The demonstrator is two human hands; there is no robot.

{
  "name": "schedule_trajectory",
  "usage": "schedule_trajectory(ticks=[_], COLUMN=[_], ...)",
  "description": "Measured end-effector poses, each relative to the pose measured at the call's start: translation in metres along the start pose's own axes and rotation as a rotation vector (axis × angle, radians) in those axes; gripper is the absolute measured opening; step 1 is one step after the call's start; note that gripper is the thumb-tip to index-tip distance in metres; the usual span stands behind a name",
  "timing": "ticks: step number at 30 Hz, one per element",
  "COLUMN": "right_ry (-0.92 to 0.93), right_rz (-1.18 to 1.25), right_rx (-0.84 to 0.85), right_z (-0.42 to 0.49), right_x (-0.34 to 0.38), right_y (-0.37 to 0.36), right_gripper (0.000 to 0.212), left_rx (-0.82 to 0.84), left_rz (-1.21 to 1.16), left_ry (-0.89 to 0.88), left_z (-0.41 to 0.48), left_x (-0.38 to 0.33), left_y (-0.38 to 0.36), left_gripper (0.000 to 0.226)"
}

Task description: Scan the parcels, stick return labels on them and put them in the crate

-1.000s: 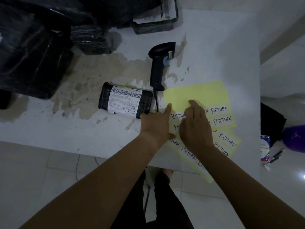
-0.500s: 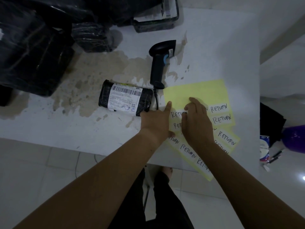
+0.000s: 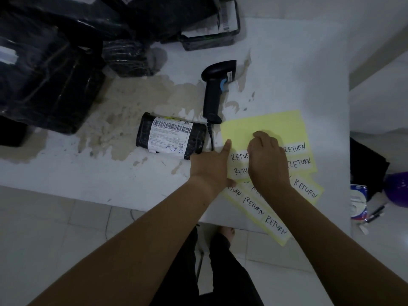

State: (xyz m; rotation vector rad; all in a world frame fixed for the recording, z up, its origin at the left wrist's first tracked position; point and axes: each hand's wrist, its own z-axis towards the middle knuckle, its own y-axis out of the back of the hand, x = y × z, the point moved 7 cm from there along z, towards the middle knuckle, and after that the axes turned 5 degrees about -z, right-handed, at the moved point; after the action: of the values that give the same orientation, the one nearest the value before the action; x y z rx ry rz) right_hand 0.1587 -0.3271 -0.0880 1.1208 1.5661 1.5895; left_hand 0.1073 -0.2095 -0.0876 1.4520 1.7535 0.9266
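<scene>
A small black-wrapped parcel (image 3: 172, 138) with a white barcode label lies on the white table (image 3: 287, 62). Behind it, to the right, a black handheld scanner (image 3: 215, 89) lies on its side. To the parcel's right sits a yellow sheet (image 3: 265, 124) of white "RETURN" labels. My left hand (image 3: 209, 166) presses flat on the sheet's left edge, index finger straight. On the sheet's middle, my right hand (image 3: 268, 160) has its fingers curled down, picking at a return label; the fingertips are hidden. A second label sheet (image 3: 273, 226) overhangs the table's front edge.
Large black-wrapped parcels (image 3: 44, 80) pile up at the back left. A black tray-like container (image 3: 209, 40) with a labelled item stands at the back centre. Off the table's right side are a purple object (image 3: 397, 191), pens and a packet. The scanner's cable runs beside the parcel.
My right hand's fingers have curled in more tightly over the label sheet. My left hand stays pressed on the sheet. Parcel and scanner have not moved.
</scene>
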Motion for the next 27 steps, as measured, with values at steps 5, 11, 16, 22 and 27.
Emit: schedule_trajectory(ticks=[5,11,16,22,27], right_ry=[0.045,-0.156,-0.087,0.029,-0.037], right_rz=[0.337,0.705,0.684,0.708,0.672], right_rx=[0.015,-0.018,-0.020,0.108,0.152], right_z=[-0.010,-0.008,-0.008,-0.003,0.019], right_x=[-0.003,-0.030,-0.014,0.089,0.148], right_y=[0.014,0.032,0.044,0.064,0.044], right_gripper=[0.012,0.025,0.018,0.019,0.020], left_rx=[-0.007,0.013,-0.150,-0.183,-0.197], left_rz=[-0.096,-0.299,-0.847,-1.254,-1.190], left_ry=[-0.001,-0.065,-0.165,-0.113,-0.073], left_z=[-0.001,-0.005,-0.033,-0.054,-0.048], left_x=[0.002,0.006,0.032,0.112,0.171], left_y=[0.002,0.004,0.040,0.049,0.045], left_gripper=[0.119,0.121,0.078,0.005,0.023])
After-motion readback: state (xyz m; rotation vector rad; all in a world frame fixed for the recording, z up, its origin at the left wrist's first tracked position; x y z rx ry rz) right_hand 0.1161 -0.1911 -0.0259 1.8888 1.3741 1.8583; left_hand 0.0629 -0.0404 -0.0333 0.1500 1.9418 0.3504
